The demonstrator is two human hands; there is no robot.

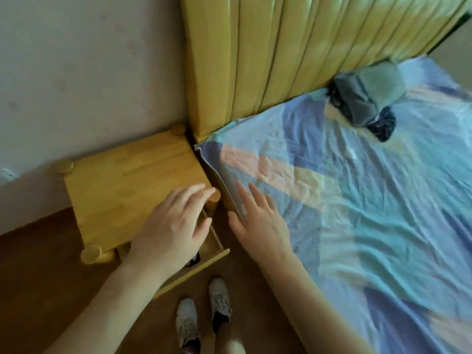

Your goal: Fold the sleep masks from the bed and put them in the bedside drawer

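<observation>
A pile of sleep masks (367, 95), grey-green with a dark patterned one under it, lies on the bed by the headboard at the upper right. The wooden bedside drawer (204, 261) stands pulled out under the nightstand top. My left hand (171, 231) hovers over the drawer with fingers spread and holds nothing. A small dark item (195, 259) shows in the drawer just below that hand. My right hand (258, 218) is open, fingers apart, at the bed's near corner over the sheet edge. Both hands are far from the pile.
The wooden nightstand (122, 187) stands between the wall and the bed. A yellow padded headboard (293, 52) rises behind the patterned blue sheet (370, 213). My two shoes (201, 315) stand on the dark wood floor beside the drawer front.
</observation>
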